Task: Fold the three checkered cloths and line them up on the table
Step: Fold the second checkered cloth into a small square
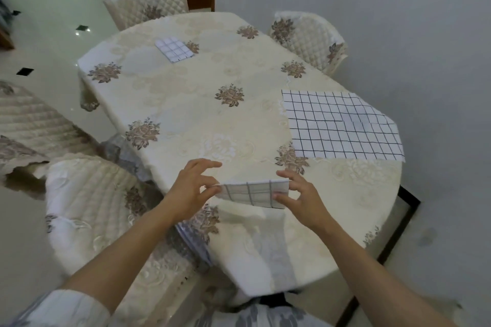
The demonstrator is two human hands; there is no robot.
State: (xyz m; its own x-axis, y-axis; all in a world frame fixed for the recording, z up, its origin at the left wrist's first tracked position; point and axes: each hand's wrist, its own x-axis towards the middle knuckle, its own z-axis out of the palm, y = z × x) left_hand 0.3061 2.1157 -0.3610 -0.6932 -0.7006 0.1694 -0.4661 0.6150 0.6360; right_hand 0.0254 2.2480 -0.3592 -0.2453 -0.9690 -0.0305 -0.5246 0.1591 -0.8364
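A small folded white cloth with dark checks (255, 192) is held just above the table's near edge. My left hand (191, 188) pinches its left end, and my right hand (297, 194) pinches its right end between thumb and fingers. A second checkered cloth (342, 127) lies spread open and flat at the table's right side, its far right corner folded over. A third checkered cloth (174, 49), folded small, lies at the far left of the table.
The oval table (202, 114) wears a cream cloth with brown flower prints. Quilted chairs stand at the far end (146, 0), the far right (310, 37) and the near left (90, 207). A grey wall runs along the right.
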